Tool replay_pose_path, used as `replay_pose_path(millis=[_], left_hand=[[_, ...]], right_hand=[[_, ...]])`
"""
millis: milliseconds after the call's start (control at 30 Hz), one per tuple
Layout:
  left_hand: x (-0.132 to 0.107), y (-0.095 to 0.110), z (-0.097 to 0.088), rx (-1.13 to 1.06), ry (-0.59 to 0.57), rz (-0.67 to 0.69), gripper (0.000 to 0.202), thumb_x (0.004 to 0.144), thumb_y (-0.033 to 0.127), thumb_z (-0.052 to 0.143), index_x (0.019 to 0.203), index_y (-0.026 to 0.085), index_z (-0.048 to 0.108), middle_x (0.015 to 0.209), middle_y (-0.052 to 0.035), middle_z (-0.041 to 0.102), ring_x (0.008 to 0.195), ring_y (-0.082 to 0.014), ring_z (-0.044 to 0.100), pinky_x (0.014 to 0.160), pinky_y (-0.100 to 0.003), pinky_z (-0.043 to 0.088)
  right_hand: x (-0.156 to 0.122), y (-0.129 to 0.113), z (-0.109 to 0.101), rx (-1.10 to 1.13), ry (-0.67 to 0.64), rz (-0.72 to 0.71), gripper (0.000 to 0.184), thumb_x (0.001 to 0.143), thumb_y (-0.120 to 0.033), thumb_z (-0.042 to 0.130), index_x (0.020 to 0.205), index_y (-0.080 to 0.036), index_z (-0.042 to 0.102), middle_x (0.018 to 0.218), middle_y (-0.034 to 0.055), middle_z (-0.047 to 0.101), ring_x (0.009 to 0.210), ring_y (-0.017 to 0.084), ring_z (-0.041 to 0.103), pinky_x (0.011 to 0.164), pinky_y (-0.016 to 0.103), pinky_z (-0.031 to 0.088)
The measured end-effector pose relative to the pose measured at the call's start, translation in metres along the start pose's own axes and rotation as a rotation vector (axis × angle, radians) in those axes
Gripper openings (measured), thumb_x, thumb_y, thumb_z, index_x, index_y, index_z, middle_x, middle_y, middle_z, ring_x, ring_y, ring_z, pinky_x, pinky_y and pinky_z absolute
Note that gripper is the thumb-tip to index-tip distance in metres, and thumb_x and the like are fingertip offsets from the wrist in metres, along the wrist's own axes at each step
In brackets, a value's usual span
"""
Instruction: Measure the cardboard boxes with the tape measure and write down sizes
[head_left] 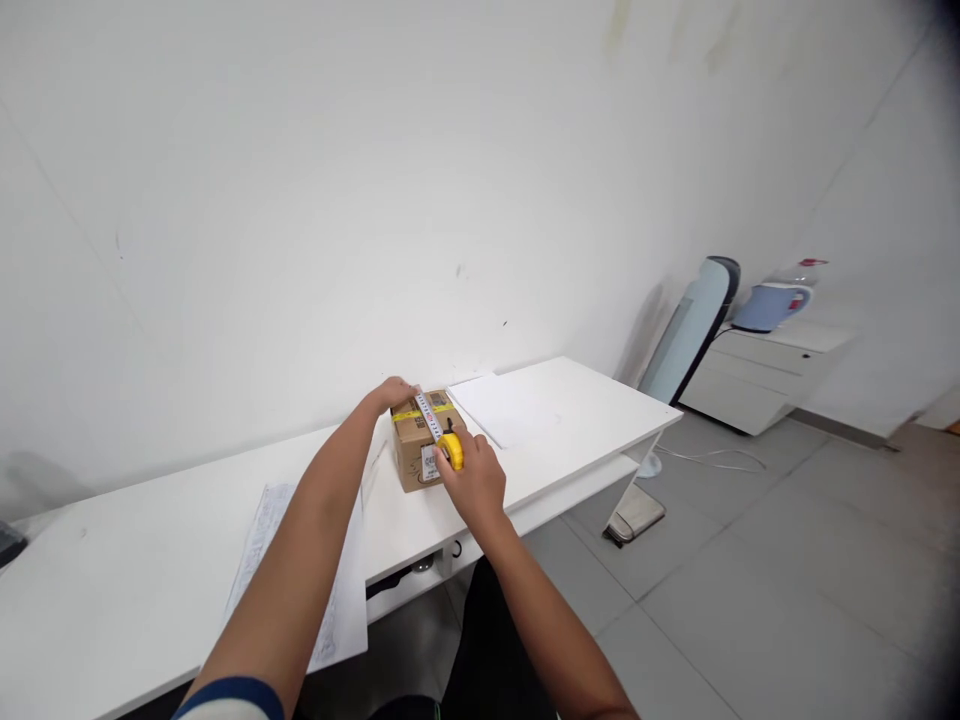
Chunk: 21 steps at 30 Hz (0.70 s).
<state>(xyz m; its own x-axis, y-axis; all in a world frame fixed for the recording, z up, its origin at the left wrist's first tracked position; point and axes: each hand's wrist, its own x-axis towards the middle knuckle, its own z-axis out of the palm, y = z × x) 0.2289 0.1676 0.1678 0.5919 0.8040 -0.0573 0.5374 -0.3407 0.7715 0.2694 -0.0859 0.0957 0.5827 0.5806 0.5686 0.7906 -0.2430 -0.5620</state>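
A small brown cardboard box (411, 462) with yellow tape and a white label stands on the white table. Across its top lies the pulled-out blade (429, 412) of a tape measure. The yellow case of the tape measure (451, 449) sits at the box's near edge, with my right hand (480, 480) closed round it. At the far edge of the box, my left hand (393, 392) pinches the blade's end against the cardboard; its fingertips are partly hidden.
White paper (510, 408) lies right of the box on the table (592, 400), and a written sheet (341, 600) lies under my left forearm. A dark object (10, 545) is at the far left. Beyond the table are a leaning pale-blue panel (686, 325) and a cabinet (757, 370) with a blue kettle (766, 306).
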Motion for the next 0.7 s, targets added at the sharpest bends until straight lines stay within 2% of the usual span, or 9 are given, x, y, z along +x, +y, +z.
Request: replay_pose_path(millis=[67,200,300,367,433,533,600,700], left_hand=[[0.002,-0.016,0.006,-0.030,-0.017,0.009,0.035,0.067,0.045,0.080,0.075,0.017,0.061,0.079,-0.0059,0.070,0.078,-0.0224,0.066,0.068,-0.031,0.049],[0.004,-0.037,0.011,-0.120,-0.037,0.066,0.040,0.068,0.048,0.078,0.092,0.018,0.067,0.102,-0.0051,0.075,0.089,-0.0205,0.069,0.075,-0.029,0.053],[0.006,-0.046,0.016,-0.179,-0.058,0.084,0.042,0.066,0.049,0.080,0.093,0.019,0.068,0.108,-0.0047,0.076,0.092,-0.0206,0.070,0.078,-0.028,0.054],[0.006,-0.046,0.019,-0.208,-0.031,0.094,0.041,0.065,0.048,0.081,0.091,0.019,0.068,0.104,-0.0046,0.076,0.090,-0.0201,0.070,0.077,-0.029,0.055],[0.004,-0.041,0.019,-0.213,0.028,0.102,0.036,0.067,0.045,0.080,0.086,0.017,0.067,0.097,-0.0045,0.076,0.087,-0.0197,0.069,0.076,-0.029,0.054],[-0.010,-0.021,0.012,-0.222,0.122,0.127,0.028,0.069,0.038,0.079,0.082,0.016,0.068,0.090,-0.0049,0.076,0.086,-0.0196,0.069,0.077,-0.030,0.053],[-0.031,-0.004,0.006,-0.221,0.144,0.206,0.027,0.068,0.036,0.080,0.082,0.016,0.069,0.094,-0.0060,0.076,0.089,-0.0201,0.069,0.081,-0.031,0.053],[-0.082,0.013,0.010,-0.135,0.126,0.344,0.029,0.067,0.039,0.081,0.083,0.018,0.071,0.101,-0.0058,0.077,0.094,-0.0215,0.069,0.085,-0.033,0.053]], right_hand=[[0.015,-0.007,-0.002,-0.021,-0.074,0.021,0.042,0.094,-0.042,0.060,0.131,-0.022,0.062,0.106,0.0089,0.067,0.092,0.025,0.063,0.069,0.032,0.043],[0.030,-0.018,-0.002,-0.062,-0.168,0.003,0.040,0.094,-0.039,0.059,0.130,-0.022,0.062,0.112,0.0091,0.069,0.093,0.025,0.063,0.067,0.032,0.041],[0.029,-0.020,0.003,-0.076,-0.158,0.006,0.042,0.093,-0.038,0.059,0.131,-0.021,0.062,0.113,0.0106,0.069,0.093,0.026,0.062,0.065,0.032,0.041],[0.026,-0.018,0.008,-0.071,-0.121,0.007,0.043,0.092,-0.037,0.060,0.132,-0.021,0.061,0.112,0.0111,0.069,0.092,0.026,0.061,0.065,0.032,0.041],[0.023,-0.011,0.013,-0.065,-0.056,-0.005,0.043,0.093,-0.039,0.060,0.132,-0.021,0.062,0.109,0.0116,0.069,0.091,0.026,0.061,0.065,0.032,0.043],[0.014,0.011,0.022,-0.044,0.057,-0.074,0.046,0.095,-0.046,0.058,0.131,-0.019,0.064,0.102,0.0121,0.069,0.088,0.025,0.061,0.069,0.033,0.046],[0.003,0.030,0.027,-0.001,0.121,-0.114,0.052,0.096,-0.053,0.054,0.132,-0.017,0.063,0.096,0.0119,0.069,0.086,0.025,0.062,0.072,0.034,0.049],[-0.025,0.055,0.028,0.111,0.227,-0.080,0.065,0.093,-0.064,0.054,0.134,-0.014,0.060,0.098,0.0137,0.071,0.090,0.027,0.065,0.079,0.039,0.053]])
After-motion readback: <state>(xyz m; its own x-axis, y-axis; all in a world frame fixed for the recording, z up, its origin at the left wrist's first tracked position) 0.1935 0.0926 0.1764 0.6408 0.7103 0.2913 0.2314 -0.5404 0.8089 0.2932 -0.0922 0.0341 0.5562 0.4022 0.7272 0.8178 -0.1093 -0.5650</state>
